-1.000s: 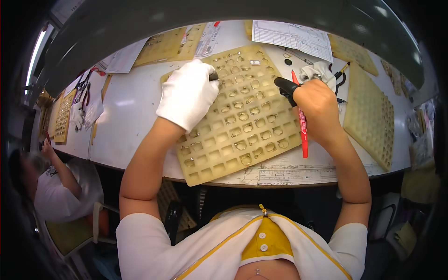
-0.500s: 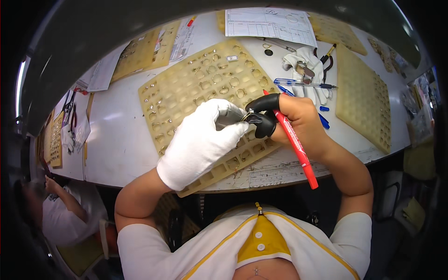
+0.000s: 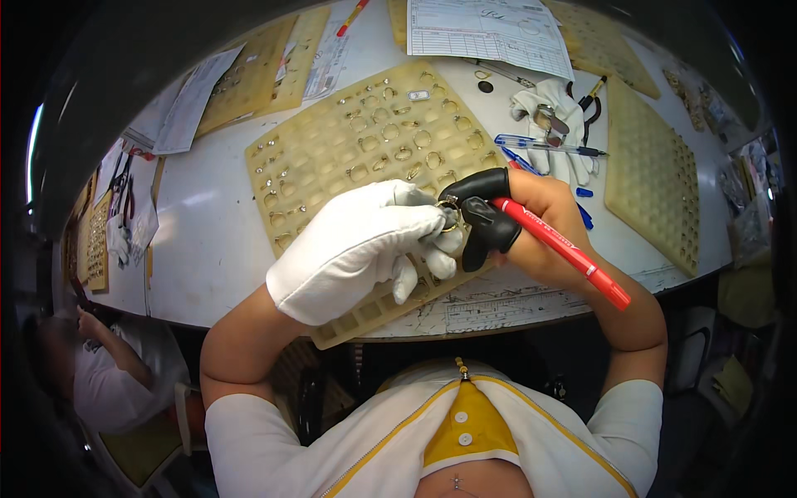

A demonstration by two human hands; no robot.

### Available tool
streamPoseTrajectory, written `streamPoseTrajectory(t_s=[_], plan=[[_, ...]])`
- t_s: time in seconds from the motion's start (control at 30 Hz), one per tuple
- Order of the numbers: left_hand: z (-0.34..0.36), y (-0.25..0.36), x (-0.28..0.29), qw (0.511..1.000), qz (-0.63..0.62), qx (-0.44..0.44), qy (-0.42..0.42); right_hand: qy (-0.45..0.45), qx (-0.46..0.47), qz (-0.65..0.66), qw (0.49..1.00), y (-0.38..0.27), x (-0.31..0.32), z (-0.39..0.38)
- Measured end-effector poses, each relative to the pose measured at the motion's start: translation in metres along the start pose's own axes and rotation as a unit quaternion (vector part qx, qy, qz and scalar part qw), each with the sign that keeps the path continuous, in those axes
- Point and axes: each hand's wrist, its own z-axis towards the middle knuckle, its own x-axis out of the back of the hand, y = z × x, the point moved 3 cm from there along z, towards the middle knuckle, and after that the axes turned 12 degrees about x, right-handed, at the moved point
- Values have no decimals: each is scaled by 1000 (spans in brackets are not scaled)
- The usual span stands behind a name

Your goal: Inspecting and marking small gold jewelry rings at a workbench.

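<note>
In a white cotton glove, my left hand (image 3: 353, 249) is closed and pinches a small metal ring (image 3: 449, 219) at its fingertips. Black covers sheathe some fingers of my right hand (image 3: 525, 222), whose tips touch the ring from the other side. A red marker pen (image 3: 568, 251) is gripped in that same hand, slanting down toward the right forearm. Below both hands lies a yellowish tray (image 3: 278, 153) with many small pockets, several of them holding rings. The gloved hand hides part of the tray.
Right of the tray are a blue pen (image 3: 548, 147), a crumpled white glove (image 3: 569, 112) and a second pocketed tray (image 3: 647, 166). A printed sheet (image 3: 477, 29) lies at the back. More trays (image 3: 257, 87) stand back left. Another person (image 3: 124, 365) sits at the left.
The marker has swung, its lower end moving right and up. My gloved fingers have turned and now show around the ring. The view has shifted slightly.
</note>
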Motion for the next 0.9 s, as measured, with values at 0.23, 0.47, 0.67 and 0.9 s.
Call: streamPoseTrajectory(t_s=[0.23,0.47,0.67,0.9], plan=[[7,-4,2,998,-48,16,-26,2,-4,-5,1000,-2,0,0],[9,-8,6,990,-109,41,-84,-2,-1,1,1000,-2,0,0],[10,-11,8,987,-122,59,-89,0,1,-2,1000,-2,0,0],[12,-12,9,982,-134,74,-112,-22,61,-48,997,3,1,-1]])
